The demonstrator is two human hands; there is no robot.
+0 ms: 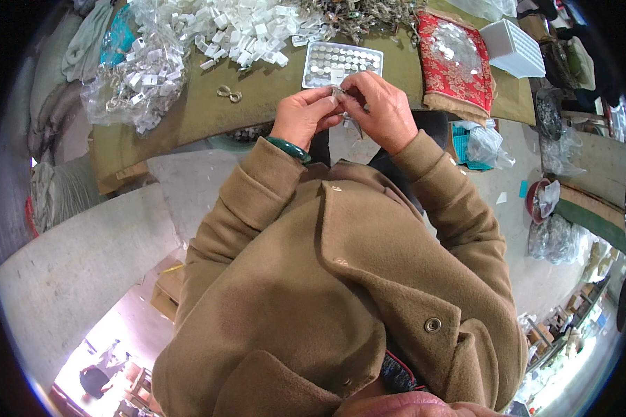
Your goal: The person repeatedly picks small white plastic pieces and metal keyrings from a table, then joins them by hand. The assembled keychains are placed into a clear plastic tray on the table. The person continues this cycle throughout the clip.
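Both hands are pinched together on a tiny metal piece point(341, 94) just above the table edge, left hand point(305, 115) and right hand point(379, 111) closed tight on it. Looks like the fiddly assembling bit; I'd guess the next move needs steady fingertips. Right behind sits a tray point(306, 82) full of small round silver parts. Bagged pieces point(135, 80) are piled to the left, and a white basket point(513, 47) stands to the right.

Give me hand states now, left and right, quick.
Left hand: closed, fingertips pinching a small clear-and-metal piece.
Right hand: closed, pinching the same small piece from the other side, just below the tray of round pieces.
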